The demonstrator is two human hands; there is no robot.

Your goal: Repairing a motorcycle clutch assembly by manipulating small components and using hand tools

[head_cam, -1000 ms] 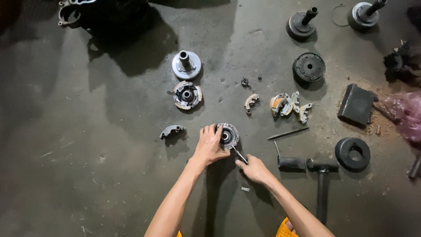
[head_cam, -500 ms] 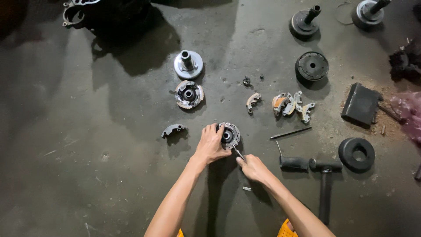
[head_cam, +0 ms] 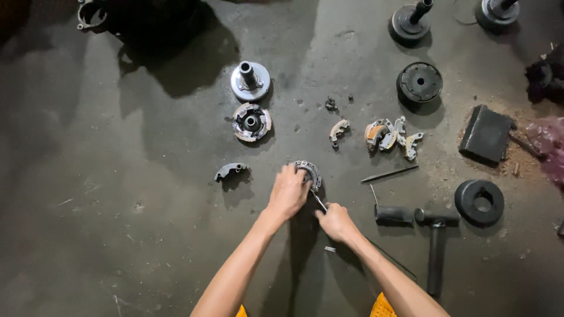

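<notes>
A round metal clutch assembly (head_cam: 310,171) lies on the dark concrete floor. My left hand (head_cam: 288,191) covers and grips its left side. A thin metal tool (head_cam: 319,203) is pinched in my right hand (head_cam: 335,222) just below, with its tip against the assembly's lower edge. A single curved clutch shoe (head_cam: 231,171) rests to the left of my left hand.
Farther back sit another clutch assembly (head_cam: 251,121) and a flanged hub (head_cam: 250,80). Loose shoes (head_cam: 392,135) lie right of centre. A hammer (head_cam: 436,242), a black handle (head_cam: 393,215), a rubber ring (head_cam: 479,201), a black disc (head_cam: 419,82) and a dark block (head_cam: 486,134) are at the right.
My left hand has closed further over the clutch assembly, hiding more of it. My right hand with the tool stays at its lower edge.
</notes>
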